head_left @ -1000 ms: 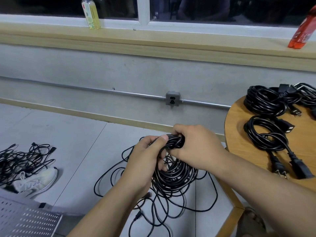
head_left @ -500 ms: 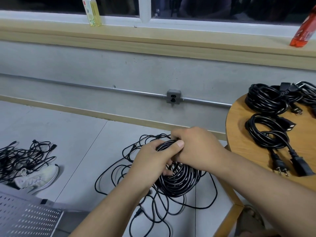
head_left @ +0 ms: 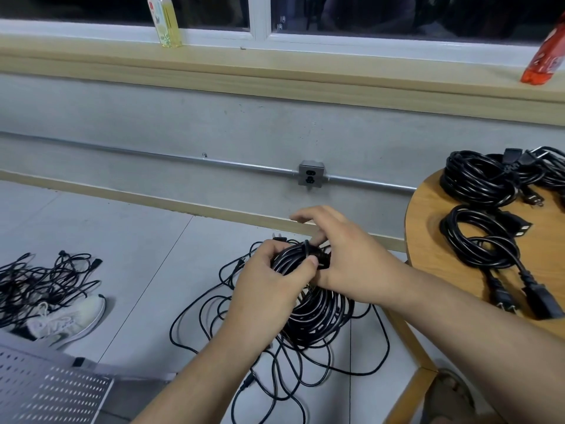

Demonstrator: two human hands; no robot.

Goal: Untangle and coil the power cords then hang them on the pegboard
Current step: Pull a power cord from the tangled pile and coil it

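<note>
Left grip [head_left: 269,283] clasps the black coil [head_left: 321,313] at centre frame, its glossy loops tight, loose strands sprawled on the floor [head_left: 122,240] beneath; right grip [head_left: 345,258] pinches a strand at its top. Rightward, coiled cords [head_left: 477,240] lie on the worktop [head_left: 428,209].

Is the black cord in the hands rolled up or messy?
Mostly rolled up. The cord hangs in round loops gripped by the left hand and right hand, but loose strands trail below.

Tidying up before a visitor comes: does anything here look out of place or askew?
A white sneaker lies on the floor beside the tangled cords at left. On the windowsill, the red bottle leans tilted, unlike the upright yellow bottle.
</note>
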